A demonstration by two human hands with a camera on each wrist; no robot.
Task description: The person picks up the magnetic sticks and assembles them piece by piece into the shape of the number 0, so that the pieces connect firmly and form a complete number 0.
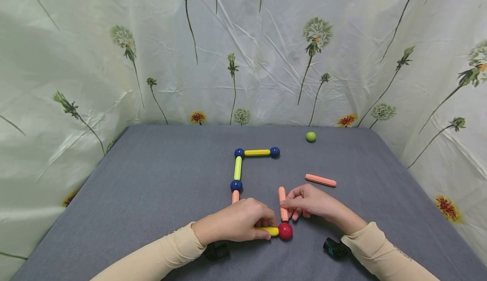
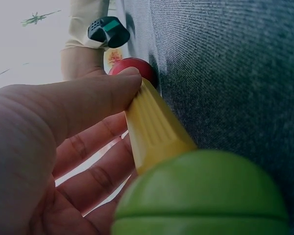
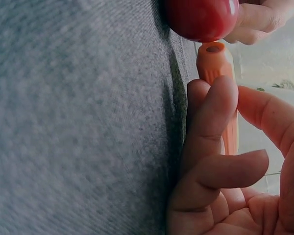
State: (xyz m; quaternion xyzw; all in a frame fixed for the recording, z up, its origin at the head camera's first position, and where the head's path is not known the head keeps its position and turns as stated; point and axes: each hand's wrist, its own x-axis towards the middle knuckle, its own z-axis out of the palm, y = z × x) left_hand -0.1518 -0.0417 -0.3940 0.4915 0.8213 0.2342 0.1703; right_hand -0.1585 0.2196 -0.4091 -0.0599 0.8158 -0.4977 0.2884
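My left hand point(image 1: 243, 219) pinches a yellow toy rod point(image 2: 159, 125) between thumb and fingers. A red ball point(image 1: 285, 231) sits at the rod's right end; the left wrist view has a green ball point(image 2: 201, 191) at its near end. Between thumb and fingertips, my right hand point(image 1: 313, 203) holds a salmon rod point(image 1: 282, 198), one end facing the red ball. That end's hole shows in the right wrist view, close to the ball; whether they touch I cannot tell. Behind the left hand, another salmon rod point(image 1: 235, 196) is partly hidden and meets a blue ball point(image 1: 236, 185).
From that blue ball a lime rod point(image 1: 237, 169) leads to a corner blue ball point(image 1: 239, 153), then a yellow rod point(image 1: 257, 152) and a third blue ball point(image 1: 274, 152). A loose salmon rod point(image 1: 321, 180) and green ball point(image 1: 310, 136) lie right. A patterned curtain point(image 1: 266, 61) hangs behind.
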